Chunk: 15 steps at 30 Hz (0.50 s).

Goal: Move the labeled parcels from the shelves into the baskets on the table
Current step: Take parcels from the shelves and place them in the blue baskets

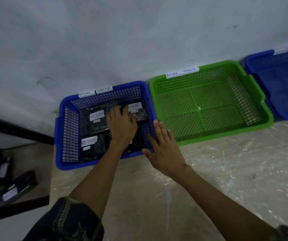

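My left hand (121, 124), fingers flat, presses the RETURN parcels (96, 119) inside the left blue basket (68, 129). My right hand (165, 150), fingers straight, braces its right wall. I'd settle them level before withdrawing.

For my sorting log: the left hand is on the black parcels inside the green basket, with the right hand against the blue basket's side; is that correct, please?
Not quite: the head view shows the left hand on the black parcels inside the blue basket; the right hand is against its side.
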Tool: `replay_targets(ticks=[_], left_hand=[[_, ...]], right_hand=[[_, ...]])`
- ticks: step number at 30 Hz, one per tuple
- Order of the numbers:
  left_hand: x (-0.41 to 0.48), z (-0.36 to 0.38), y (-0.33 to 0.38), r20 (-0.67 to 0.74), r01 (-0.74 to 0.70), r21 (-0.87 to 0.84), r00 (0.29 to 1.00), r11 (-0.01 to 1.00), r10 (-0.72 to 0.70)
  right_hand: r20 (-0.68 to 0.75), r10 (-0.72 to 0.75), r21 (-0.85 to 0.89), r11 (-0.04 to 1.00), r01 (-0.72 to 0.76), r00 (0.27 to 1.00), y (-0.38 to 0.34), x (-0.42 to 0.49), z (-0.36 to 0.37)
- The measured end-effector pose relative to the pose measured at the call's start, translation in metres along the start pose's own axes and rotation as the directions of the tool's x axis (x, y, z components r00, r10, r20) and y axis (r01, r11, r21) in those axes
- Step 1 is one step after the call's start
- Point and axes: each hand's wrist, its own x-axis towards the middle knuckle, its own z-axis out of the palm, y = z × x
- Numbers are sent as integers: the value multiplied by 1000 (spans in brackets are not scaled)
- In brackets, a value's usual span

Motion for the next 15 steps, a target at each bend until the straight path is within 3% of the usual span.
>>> replay_targets(ticks=[4, 8, 15], left_hand=[[-25, -23, -7, 73, -59, -227, 994, 972, 77], [-56, -49, -19, 110, 5, -384, 993, 923, 41], [-118, -105, -39, 178, 149, -420, 981, 895, -80]], right_hand=[[77, -18, 42, 999, 15, 997, 0, 2, -6], [103, -52, 79, 996, 44, 993, -1, 3, -17], [105, -116, 33, 993, 114, 988, -20, -18, -43]])
